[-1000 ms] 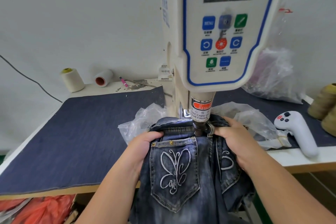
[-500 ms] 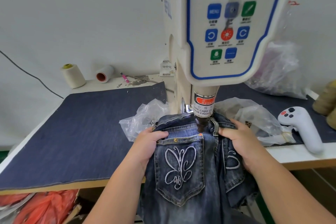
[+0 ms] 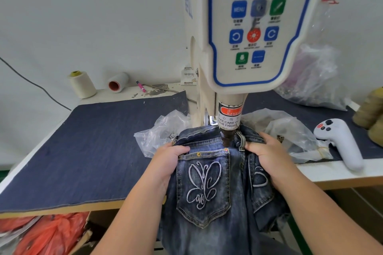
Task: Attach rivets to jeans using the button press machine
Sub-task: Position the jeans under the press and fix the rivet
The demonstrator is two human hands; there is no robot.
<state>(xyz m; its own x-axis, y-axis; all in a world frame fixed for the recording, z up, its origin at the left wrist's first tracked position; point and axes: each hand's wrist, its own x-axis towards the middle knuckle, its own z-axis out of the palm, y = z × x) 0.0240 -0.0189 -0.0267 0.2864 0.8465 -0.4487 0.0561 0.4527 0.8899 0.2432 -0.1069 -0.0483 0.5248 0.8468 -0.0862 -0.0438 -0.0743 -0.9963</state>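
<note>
**Head view: pocket corner under the press**

Head view shows me at the front edge of the worktop (image 3: 62, 209), with the jeans (image 3: 207, 240) draped over that edge and hanging down toward my lap. Only the waistband end lies up under the button press machine (image 3: 248, 27), which stands at the middle of the worktop.

My left hand (image 3: 165, 163) grips the denim at the left top corner of the back pocket (image 3: 204, 188), fingers curled over the fabric. My right hand (image 3: 269, 159) bunches the waistband and the cloth beside the belt loop (image 3: 241, 141), fingers curled round it too. I hold both sides like this to pull the pocket's top edge flat and keep its right corner lined up with the press head (image 3: 227, 141), while my fingers stay off to either side of it, as the warning label asks.

The head's tip sits right at that corner; whether it is touching the cloth I cannot tell from this angle. One rivet (image 3: 198, 154) already shows on the pocket's top edge.

A white handheld controller (image 3: 339, 143) lies near the front right edge, clear plastic bags (image 3: 290, 128) just behind my hands.
</note>
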